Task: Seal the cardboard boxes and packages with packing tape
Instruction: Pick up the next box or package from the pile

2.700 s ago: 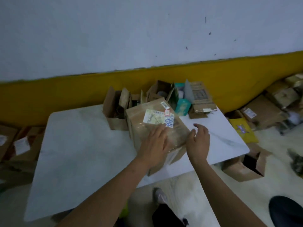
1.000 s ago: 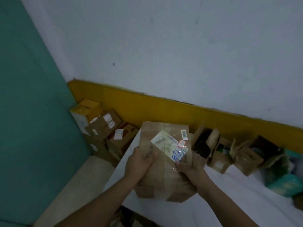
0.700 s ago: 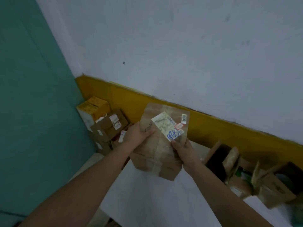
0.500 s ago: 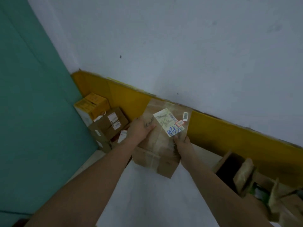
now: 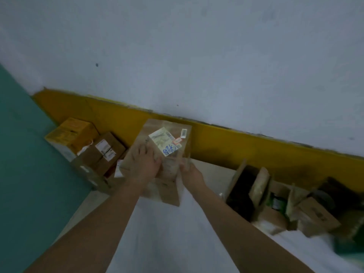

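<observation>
A brown cardboard box point(image 5: 167, 125) with a white label, blue handwriting and shiny clear tape over its top is held beyond the far left corner of the white table point(image 5: 177, 243), tilted toward me. My left hand point(image 5: 144, 163) lies on the box's top face with its fingers spread. At the box's right near edge my right hand point(image 5: 190, 171) grips it, fingers wrapped around the side. No tape roll is in view.
Past the table's left end, a yellow box point(image 5: 71, 133) and a labelled brown box point(image 5: 104, 152) are stacked on the floor against the teal wall point(image 5: 23, 164). Several open cardboard boxes point(image 5: 242, 192) line the table's far edge on the right.
Both hands lifted the box off the table's near edge and carried it left to the far corner. My left hand shifted from the box's side onto its top.
</observation>
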A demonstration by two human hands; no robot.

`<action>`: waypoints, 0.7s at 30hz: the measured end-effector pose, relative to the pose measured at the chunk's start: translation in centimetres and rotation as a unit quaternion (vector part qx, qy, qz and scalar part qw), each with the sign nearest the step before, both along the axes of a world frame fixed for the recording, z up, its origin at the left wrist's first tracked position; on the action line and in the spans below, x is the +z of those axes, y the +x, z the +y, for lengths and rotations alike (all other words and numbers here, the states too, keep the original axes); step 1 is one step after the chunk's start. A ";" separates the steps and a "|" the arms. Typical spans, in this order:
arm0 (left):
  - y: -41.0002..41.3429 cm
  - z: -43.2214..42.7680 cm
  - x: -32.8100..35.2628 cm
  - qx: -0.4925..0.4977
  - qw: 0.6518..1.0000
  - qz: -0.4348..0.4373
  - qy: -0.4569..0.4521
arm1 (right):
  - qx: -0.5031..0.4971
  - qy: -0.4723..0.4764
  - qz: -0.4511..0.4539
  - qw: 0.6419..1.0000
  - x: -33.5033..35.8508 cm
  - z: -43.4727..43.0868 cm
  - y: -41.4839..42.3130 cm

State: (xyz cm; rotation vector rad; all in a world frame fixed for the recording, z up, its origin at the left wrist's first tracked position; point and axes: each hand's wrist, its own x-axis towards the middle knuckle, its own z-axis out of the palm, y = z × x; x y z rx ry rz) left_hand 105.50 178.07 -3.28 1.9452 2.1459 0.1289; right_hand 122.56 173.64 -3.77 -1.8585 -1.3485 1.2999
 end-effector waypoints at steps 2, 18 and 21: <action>2.5 -2.7 0.6 -0.070 0.995 -0.051 0.054 | -0.021 0.010 -0.013 1.000 1.2 -2.6 1.6; 19.6 -25.9 2.5 -0.282 0.920 -0.264 0.076 | -0.238 0.086 -0.074 0.965 4.8 -31.1 17.7; 20.4 -26.7 2.3 -0.262 0.932 -0.239 0.073 | -0.218 0.096 -0.070 0.969 4.1 -30.9 19.0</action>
